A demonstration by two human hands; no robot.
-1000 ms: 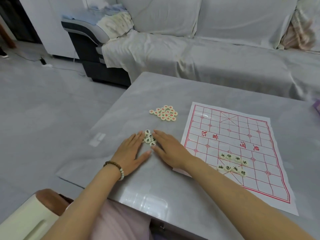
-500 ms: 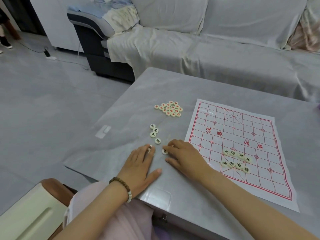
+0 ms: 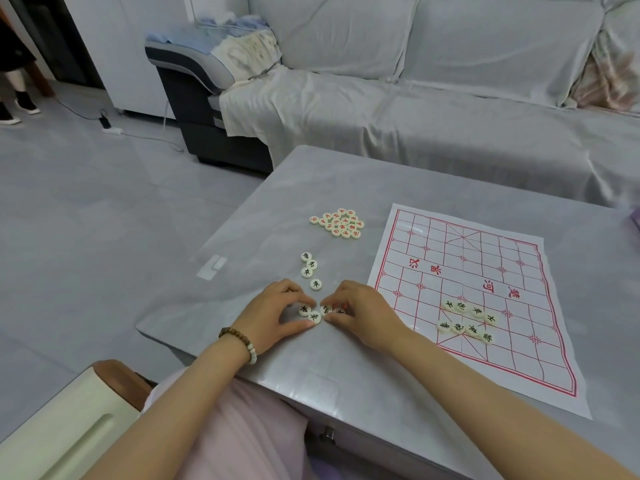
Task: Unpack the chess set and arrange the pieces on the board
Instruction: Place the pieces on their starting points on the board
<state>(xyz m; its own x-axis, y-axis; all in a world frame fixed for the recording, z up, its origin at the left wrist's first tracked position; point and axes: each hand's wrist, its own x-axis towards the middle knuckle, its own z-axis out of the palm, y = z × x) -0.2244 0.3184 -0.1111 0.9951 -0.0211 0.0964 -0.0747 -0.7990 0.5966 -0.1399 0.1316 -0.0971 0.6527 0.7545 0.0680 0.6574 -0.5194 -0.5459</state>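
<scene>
**Head view, seated at the table (image 3: 346,174).** I take the paper chess board (image 3: 485,362) as the dial, with 12 o'clock toward the covered sofa (image 3: 450,116).

- **(a)** The board lies flat on the table to my right, its red grid facing up.
- **(b)** At 9 o'clock from the board, on the bare tabletop, my left hand (image 3: 273,313) and right hand (image 3: 360,313) meet fingertip to fingertip.
- **(c)** Between them lie four black-lettered pieces (image 3: 314,317), packed close together.
  - The left hand's curled fingers and outstretched thumb close round the two on its side.
  - The right hand's curled fingers and thumb close round the other two.
  - All four rest on the table. I cannot tell whether any is lifted.
- **(d)** A bead bracelet (image 3: 239,341) circles the left wrist.
- **(e)** Just at 12 o'clock from the hands, a short line of four black-lettered discs (image 3: 307,272) lies face up. The nearest one sits slightly apart from the other three.
- **(f)** At 10 o'clock from the board, well apart from the hands, the red-lettered pieces (image 3: 337,223) form a tight heap, touching one another.
- **(g)** On the board itself, toward 6 o'clock of its centre, eight black-lettered pieces (image 3: 467,322) sit in two rough rows of four. They are near the palace diagonals and not squared to the grid points.
</scene>
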